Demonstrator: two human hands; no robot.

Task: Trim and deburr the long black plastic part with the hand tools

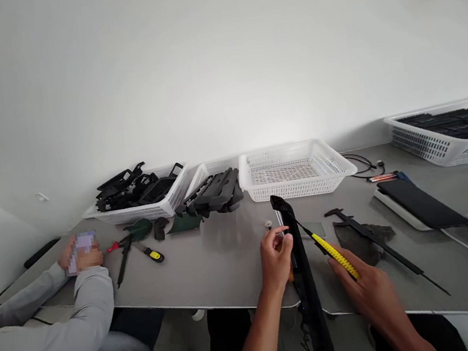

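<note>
1. The left hand (276,255) has its fingers curled and pinched around the upper part of a long, narrow black plastic bar (303,270), which runs from above the fingertips down across the grey table (212,266) and past its near edge.
2. The right hand (369,284) grips a yellow-and-black screwdriver (334,253) with its fingers closed around the handle; the shaft points up and left to the bar, just beside the left fingertips.
3. The bar looks stiff and light; being thin and long, it would likely swing or twist if held at one end, so a hold near the worked spot seems soundest.
4. A small silver screw-like part (269,224) lies just above the left fingers.
5. To the right of the right hand's fingers lies a second black bar (378,242) on a dark rag.
6. Beyond both hands stands an empty white plastic basket (294,170).
7. Far to the left, another person's grey sleeve (62,316) rests on the table.
</note>
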